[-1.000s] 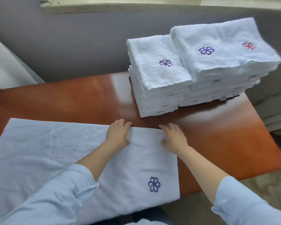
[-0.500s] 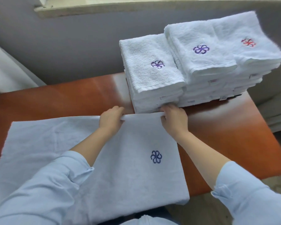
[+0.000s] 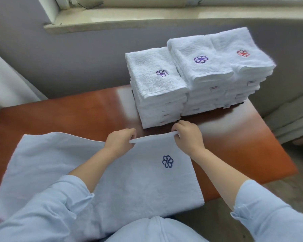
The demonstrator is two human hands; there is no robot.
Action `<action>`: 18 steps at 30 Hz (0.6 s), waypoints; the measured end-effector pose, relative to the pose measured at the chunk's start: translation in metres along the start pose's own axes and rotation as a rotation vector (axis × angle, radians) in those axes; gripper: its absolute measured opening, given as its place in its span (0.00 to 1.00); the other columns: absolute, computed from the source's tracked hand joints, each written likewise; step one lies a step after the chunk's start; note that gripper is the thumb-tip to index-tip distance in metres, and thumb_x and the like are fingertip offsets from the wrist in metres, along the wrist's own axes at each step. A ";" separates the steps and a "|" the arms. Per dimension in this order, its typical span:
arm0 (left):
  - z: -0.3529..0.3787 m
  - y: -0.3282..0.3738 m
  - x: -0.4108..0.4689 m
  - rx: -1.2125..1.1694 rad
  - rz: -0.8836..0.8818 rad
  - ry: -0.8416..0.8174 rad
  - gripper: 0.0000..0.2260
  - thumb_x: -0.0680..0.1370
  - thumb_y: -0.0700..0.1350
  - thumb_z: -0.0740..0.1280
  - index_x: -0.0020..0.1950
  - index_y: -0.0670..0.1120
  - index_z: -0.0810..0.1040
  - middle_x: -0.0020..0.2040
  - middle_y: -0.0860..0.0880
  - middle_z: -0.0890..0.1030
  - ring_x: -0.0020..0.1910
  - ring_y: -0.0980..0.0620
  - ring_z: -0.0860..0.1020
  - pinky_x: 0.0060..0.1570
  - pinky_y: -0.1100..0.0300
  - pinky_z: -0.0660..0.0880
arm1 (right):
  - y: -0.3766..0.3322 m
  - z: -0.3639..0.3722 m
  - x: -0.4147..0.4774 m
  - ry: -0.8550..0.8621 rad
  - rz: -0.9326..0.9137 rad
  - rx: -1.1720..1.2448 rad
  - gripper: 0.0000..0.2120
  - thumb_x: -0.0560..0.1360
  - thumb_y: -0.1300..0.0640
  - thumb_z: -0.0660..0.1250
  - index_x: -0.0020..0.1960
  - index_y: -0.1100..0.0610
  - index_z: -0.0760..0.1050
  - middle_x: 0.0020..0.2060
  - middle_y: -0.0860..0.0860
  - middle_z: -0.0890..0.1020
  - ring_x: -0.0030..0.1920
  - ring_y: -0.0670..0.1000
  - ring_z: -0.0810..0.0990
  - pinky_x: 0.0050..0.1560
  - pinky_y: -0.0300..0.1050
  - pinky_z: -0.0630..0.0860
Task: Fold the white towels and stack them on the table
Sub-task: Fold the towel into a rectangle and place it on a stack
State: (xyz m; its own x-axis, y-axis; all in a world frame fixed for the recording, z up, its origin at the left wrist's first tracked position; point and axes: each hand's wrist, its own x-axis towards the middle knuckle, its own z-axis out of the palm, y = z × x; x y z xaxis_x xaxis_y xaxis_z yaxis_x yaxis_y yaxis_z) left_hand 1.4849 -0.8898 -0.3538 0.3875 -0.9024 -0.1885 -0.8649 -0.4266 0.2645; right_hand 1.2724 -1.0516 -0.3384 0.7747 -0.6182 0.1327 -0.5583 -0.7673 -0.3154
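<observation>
- Head view, the hands: the left grip (image 3: 120,141) and the right grip (image 3: 188,135) each have their fingers curled round the far edge of the towel (image 3: 138,186). They pinch it a little off the worktop (image 3: 73,116), and the stretch of edge between them is pulled straight.
- Head view, the towel: it lies spread over the near part of the worktop, with the blue logo (image 3: 167,161) face up just below the right grip. The part left of the left grip lies flat and wrinkled (nobody holds that end). The near edge runs out of sight under our sleeves.
- Head view, the stacks: the near stack (image 3: 156,84) stands just beyond the right grip. The tall stack (image 3: 199,67) and the red-logo stack (image 3: 243,56) sit behind it, at the far right corner. We cannot tell whether the knuckles touch the near stack.
- Where we judge we are: a fold of this towel is only starting, and nothing of it is doubled over yet.
- What could go wrong:
  - A lift or push forward may knock the near stack, since the right grip is so close to it.
  - The loose left end may drag and bunch, so the edges would not meet.
  - An uneven pull between the two grips would skew the fold and could bury the logo.
</observation>
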 end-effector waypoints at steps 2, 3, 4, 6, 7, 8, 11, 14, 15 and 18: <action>0.005 0.001 -0.011 0.000 0.024 -0.025 0.09 0.74 0.44 0.67 0.42 0.53 0.67 0.39 0.55 0.73 0.39 0.47 0.72 0.33 0.56 0.61 | -0.001 0.000 -0.013 -0.017 -0.006 0.002 0.11 0.65 0.72 0.66 0.42 0.60 0.80 0.39 0.53 0.79 0.39 0.58 0.76 0.38 0.46 0.65; 0.008 0.002 -0.016 0.003 0.034 -0.034 0.09 0.74 0.44 0.67 0.43 0.54 0.67 0.39 0.55 0.73 0.39 0.48 0.72 0.33 0.56 0.60 | -0.002 0.000 -0.020 -0.023 -0.009 0.004 0.11 0.64 0.72 0.66 0.42 0.59 0.79 0.38 0.53 0.79 0.39 0.58 0.75 0.38 0.45 0.64; 0.011 0.003 -0.021 0.007 0.045 -0.039 0.09 0.74 0.44 0.67 0.43 0.54 0.67 0.39 0.56 0.72 0.39 0.48 0.71 0.33 0.56 0.60 | -0.002 0.000 -0.027 -0.027 -0.012 0.006 0.11 0.64 0.72 0.66 0.41 0.59 0.79 0.37 0.53 0.78 0.38 0.57 0.75 0.37 0.44 0.63; 0.016 0.005 -0.031 0.013 0.068 -0.054 0.10 0.74 0.44 0.67 0.44 0.54 0.67 0.40 0.56 0.73 0.39 0.49 0.70 0.33 0.56 0.60 | -0.003 0.000 -0.041 -0.031 -0.018 0.007 0.11 0.63 0.72 0.66 0.39 0.59 0.78 0.36 0.52 0.77 0.36 0.57 0.74 0.35 0.44 0.61; 0.019 0.006 -0.036 0.012 0.078 -0.062 0.10 0.74 0.44 0.68 0.44 0.54 0.67 0.40 0.56 0.73 0.39 0.49 0.70 0.33 0.56 0.59 | -0.003 0.001 -0.047 -0.042 -0.018 0.009 0.11 0.63 0.72 0.66 0.39 0.59 0.78 0.35 0.52 0.77 0.36 0.57 0.74 0.35 0.43 0.60; 0.021 0.007 -0.040 0.013 0.086 -0.069 0.10 0.74 0.44 0.68 0.45 0.54 0.67 0.40 0.56 0.73 0.39 0.49 0.70 0.33 0.56 0.59 | -0.003 0.002 -0.053 -0.059 -0.015 0.010 0.10 0.63 0.72 0.66 0.39 0.59 0.77 0.35 0.52 0.76 0.36 0.57 0.73 0.35 0.44 0.60; 0.026 0.012 -0.053 0.016 0.090 -0.098 0.10 0.74 0.44 0.68 0.45 0.54 0.67 0.41 0.56 0.72 0.40 0.49 0.70 0.35 0.57 0.59 | -0.004 0.007 -0.066 -0.116 -0.002 -0.005 0.10 0.64 0.72 0.63 0.40 0.59 0.75 0.37 0.52 0.75 0.37 0.56 0.71 0.35 0.44 0.59; 0.037 0.016 -0.065 0.025 0.087 -0.121 0.09 0.73 0.43 0.67 0.44 0.54 0.67 0.41 0.56 0.72 0.41 0.50 0.69 0.36 0.57 0.59 | -0.002 0.012 -0.078 -0.181 -0.035 -0.024 0.11 0.64 0.73 0.61 0.40 0.58 0.71 0.37 0.50 0.71 0.38 0.57 0.69 0.36 0.45 0.57; 0.041 0.017 -0.069 0.024 0.088 -0.135 0.09 0.74 0.43 0.66 0.44 0.54 0.67 0.41 0.56 0.72 0.42 0.50 0.70 0.36 0.57 0.60 | -0.001 0.014 -0.083 -0.218 -0.043 -0.040 0.12 0.65 0.72 0.61 0.40 0.56 0.71 0.38 0.49 0.70 0.39 0.57 0.70 0.37 0.45 0.57; 0.053 0.021 -0.079 0.006 0.085 -0.235 0.07 0.74 0.47 0.68 0.47 0.54 0.69 0.43 0.57 0.73 0.46 0.50 0.76 0.37 0.58 0.64 | -0.001 0.020 -0.093 -0.437 -0.036 -0.150 0.11 0.71 0.66 0.63 0.50 0.54 0.75 0.47 0.50 0.75 0.48 0.56 0.74 0.41 0.44 0.60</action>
State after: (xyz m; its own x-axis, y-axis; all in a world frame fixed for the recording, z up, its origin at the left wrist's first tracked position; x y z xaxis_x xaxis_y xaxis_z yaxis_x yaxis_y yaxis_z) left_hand 1.4198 -0.8242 -0.3832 0.2292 -0.8959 -0.3806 -0.8933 -0.3489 0.2833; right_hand 1.2064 -0.9901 -0.3696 0.8290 -0.4857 -0.2772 -0.5405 -0.8231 -0.1742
